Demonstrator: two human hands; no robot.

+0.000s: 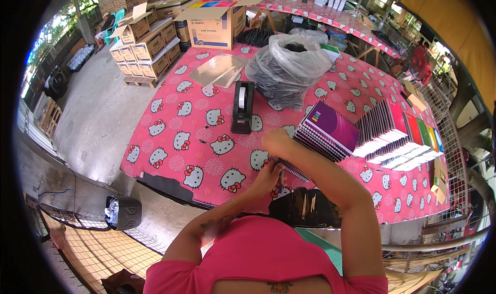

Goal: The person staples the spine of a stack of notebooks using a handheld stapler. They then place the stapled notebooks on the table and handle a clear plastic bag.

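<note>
A stack of purple-covered spiral notebooks [327, 126] stands on the pink table near me, right of centre. My right forearm reaches across its front. At the stack's left side is my right hand [276, 140], bent at the wrist, its fingers hidden from view. Just below it, my left hand [268, 178] is closed near the black spiral edge of the lower notebooks. A small dark bluish thing shows at its fingers, too small to name. Beyond the hands a black tape dispenser [242, 110] with a pale roll stands upright.
Behind the dispenser lie clear plastic sheets [219, 71] and a plastic bag of black coils [289, 69]. More notebook stacks [395, 136] stand at right. An open carton [214, 28] is at the far edge; stacked boxes [147, 48] are on the floor. A person works beyond the carton.
</note>
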